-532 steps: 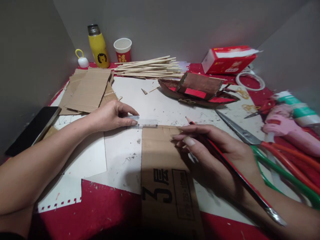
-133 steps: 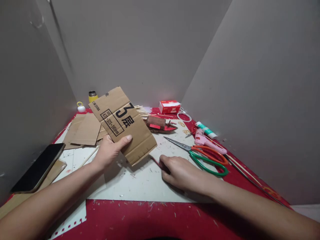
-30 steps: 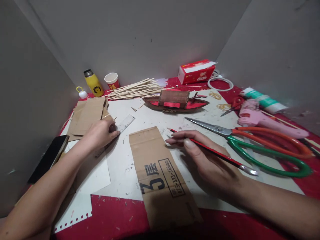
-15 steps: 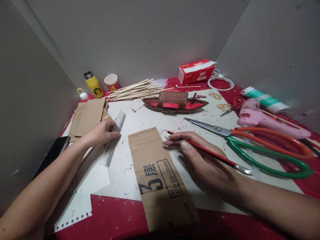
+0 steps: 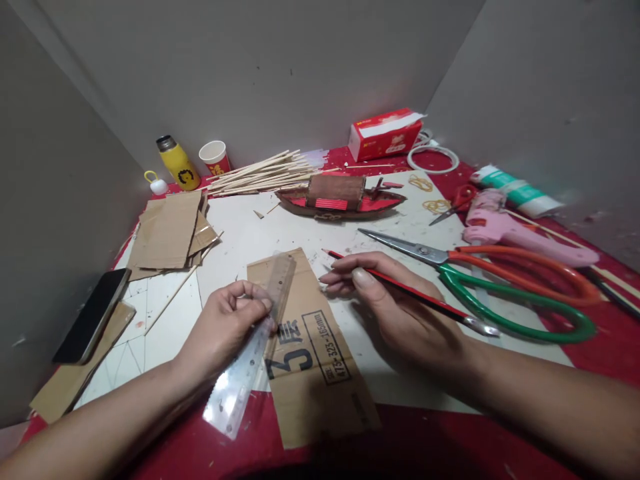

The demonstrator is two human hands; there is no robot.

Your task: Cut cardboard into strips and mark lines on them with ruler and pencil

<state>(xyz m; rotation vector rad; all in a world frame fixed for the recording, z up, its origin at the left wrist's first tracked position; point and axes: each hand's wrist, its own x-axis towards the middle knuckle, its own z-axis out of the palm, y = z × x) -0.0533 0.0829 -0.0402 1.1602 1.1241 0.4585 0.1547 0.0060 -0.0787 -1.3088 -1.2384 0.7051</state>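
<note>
Pinching one clear ruler (image 5: 253,353) over one printed cardboard strip (image 5: 310,347) near the table's front edge, the left hand (image 5: 225,330) works while the right hand (image 5: 395,310) grips one red pencil (image 5: 400,290), two scissors (image 5: 480,277) lying toward the right edge.

Both hands forward, left hand (image 5: 227,327) pinched, right hand (image 5: 395,307) curled.

left hand (image 5: 223,330): bare, no rings | right hand (image 5: 395,313): bare, longish unpainted nails | forearms: sleeveless
</note>
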